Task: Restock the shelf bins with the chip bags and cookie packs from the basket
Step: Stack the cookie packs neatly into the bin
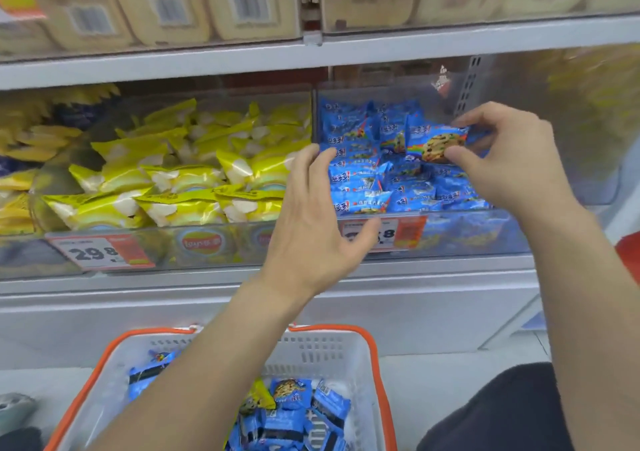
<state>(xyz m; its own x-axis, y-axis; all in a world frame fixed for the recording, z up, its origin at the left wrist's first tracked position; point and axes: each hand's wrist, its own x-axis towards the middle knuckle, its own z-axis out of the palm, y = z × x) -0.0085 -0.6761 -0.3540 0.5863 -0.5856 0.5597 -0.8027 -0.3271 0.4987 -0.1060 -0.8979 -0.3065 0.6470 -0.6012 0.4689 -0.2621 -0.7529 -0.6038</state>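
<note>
Nearest, the basket (375, 357) holds more blue packs. Over the right bin (467, 232), the right hand (512, 159) pinches a cookie pack (437, 144); the left hand (311, 222) hovers open-fingered. Dropped carelessly, it could slide off the heaped pile.

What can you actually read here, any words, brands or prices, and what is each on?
"Lay's": logo on a yellow chip bag behind the left bin's clear front.
"29.8": left price tag, small print blurred.
"8": only legible digit on the right price tag, partly behind the left hand.
Blue cookie packs: lettering unreadable.
Top-shelf barcodes: blurred.
</note>
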